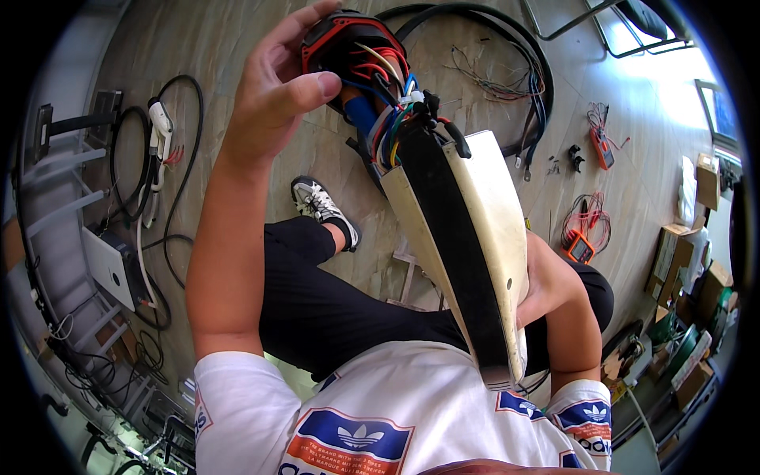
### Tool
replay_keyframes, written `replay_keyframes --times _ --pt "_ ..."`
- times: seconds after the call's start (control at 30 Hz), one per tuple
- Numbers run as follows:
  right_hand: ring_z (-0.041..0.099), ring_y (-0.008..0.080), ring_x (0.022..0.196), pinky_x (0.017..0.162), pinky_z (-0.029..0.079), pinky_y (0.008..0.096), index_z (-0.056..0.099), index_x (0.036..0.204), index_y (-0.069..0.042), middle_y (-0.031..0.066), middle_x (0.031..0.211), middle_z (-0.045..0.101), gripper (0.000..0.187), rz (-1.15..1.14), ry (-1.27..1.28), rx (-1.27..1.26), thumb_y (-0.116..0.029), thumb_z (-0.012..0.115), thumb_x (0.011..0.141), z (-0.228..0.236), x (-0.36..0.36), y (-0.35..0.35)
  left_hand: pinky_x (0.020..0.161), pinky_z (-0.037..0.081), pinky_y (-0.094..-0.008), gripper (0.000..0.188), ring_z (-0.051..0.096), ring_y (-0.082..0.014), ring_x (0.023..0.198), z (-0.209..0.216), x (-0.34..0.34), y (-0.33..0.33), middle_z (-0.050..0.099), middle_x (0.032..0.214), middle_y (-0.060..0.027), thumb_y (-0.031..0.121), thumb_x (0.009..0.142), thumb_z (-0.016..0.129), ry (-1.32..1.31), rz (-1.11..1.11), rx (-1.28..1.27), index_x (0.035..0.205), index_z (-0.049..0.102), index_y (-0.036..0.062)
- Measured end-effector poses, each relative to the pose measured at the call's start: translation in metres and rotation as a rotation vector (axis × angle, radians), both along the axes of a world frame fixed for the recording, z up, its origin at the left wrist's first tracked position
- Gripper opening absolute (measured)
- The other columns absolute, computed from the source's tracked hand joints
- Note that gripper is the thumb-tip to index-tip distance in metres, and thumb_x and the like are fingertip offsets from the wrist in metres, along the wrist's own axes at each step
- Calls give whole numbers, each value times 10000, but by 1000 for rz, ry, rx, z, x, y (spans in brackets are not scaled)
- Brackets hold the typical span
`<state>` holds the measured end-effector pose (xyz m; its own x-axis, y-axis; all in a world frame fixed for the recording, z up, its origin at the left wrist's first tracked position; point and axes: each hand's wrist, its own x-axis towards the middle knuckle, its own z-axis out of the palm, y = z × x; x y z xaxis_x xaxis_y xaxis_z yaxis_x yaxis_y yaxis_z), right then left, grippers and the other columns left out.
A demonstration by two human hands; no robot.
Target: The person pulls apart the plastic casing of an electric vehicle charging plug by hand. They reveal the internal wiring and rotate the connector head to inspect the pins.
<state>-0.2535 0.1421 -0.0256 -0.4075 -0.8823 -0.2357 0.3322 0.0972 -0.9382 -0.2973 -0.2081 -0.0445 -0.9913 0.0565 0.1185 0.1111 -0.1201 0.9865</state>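
Held up before me is an opened charging gun with a long cream-and-black handle housing (443, 229). My left hand (277, 91) grips its black, red-trimmed connector head (352, 28) from the left, with the thumb along the near side. Red, blue, green and yellow wires (400, 107) show between the head and the housing. My right hand (546, 277) holds the housing from the right, lower down; most of its fingers are hidden behind it. The housing slants down toward my chest.
Thick black cable (546, 87) loops on the floor beyond. Loose thin wires (499, 79), a red meter (603, 150) and an orange meter (580, 250) lie to the right. A white charging gun (161, 131) hangs at left; boxes (669, 253) stand at right.
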Motion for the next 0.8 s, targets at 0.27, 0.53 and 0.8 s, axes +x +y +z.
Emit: replay_keyframes --times 0.27,0.53,0.8 --pt "690 142 977 924 507 275 580 1293 28 104 1137 713 793 69 -25 -12 -221 893 609 2 -4 3 1033 496 -326 941 650 -216 1129 2 0 -1 634 1236 -145 365 677 734 -19 -29 -14 1433 410 -92" --pt "678 131 980 924 503 277 580 1288 26 92 1134 712 780 45 -23 6 -202 890 609 2 -2 4 1046 459 -317 980 629 -196 1136 9 0 -3 634 1221 -131 404 688 751 -51 -80 -60 1460 385 -76" --pt "658 109 973 916 500 268 578 1277 36 82 1122 709 802 9 -73 26 -206 900 584 -5 -2 7 1011 481 -303 959 635 -184 1117 3 1 -3 632 1226 -124 378 697 772 -59 -52 -11 1452 392 -73"
